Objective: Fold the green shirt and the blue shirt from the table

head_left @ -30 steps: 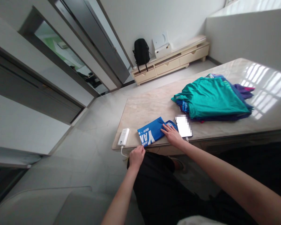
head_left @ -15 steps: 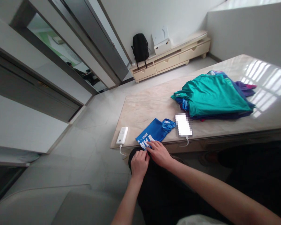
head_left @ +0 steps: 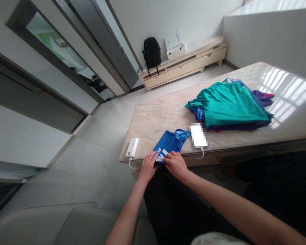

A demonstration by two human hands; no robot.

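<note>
A folded blue shirt (head_left: 167, 143) with white lettering lies at the near edge of the table, its far end bunched up. My left hand (head_left: 148, 165) grips the shirt's near left corner, fingers on top and thumb toward me. Close by on the right, my right hand (head_left: 176, 165) has curled fingers closed on the near edge of the same shirt. Part of the lettering and the near hem are hidden under both hands. Just beyond the shirt's bunched end is a blurred-out white phone-like device (head_left: 198, 135) with a cable.
A pile of clothes with a teal shirt (head_left: 232, 105) on top lies on the marble-look table (head_left: 153, 117). A white power bank (head_left: 132, 147) with a cable sits at the left corner. Farther off, a black backpack (head_left: 152, 52) and white box (head_left: 175, 51) rest on a low cabinet (head_left: 183, 69).
My left hand has moved up onto the shirt's left corner, and my right hand has shifted right along its near edge. The hands are farther apart, and the shirt's near end has been drawn in.
</note>
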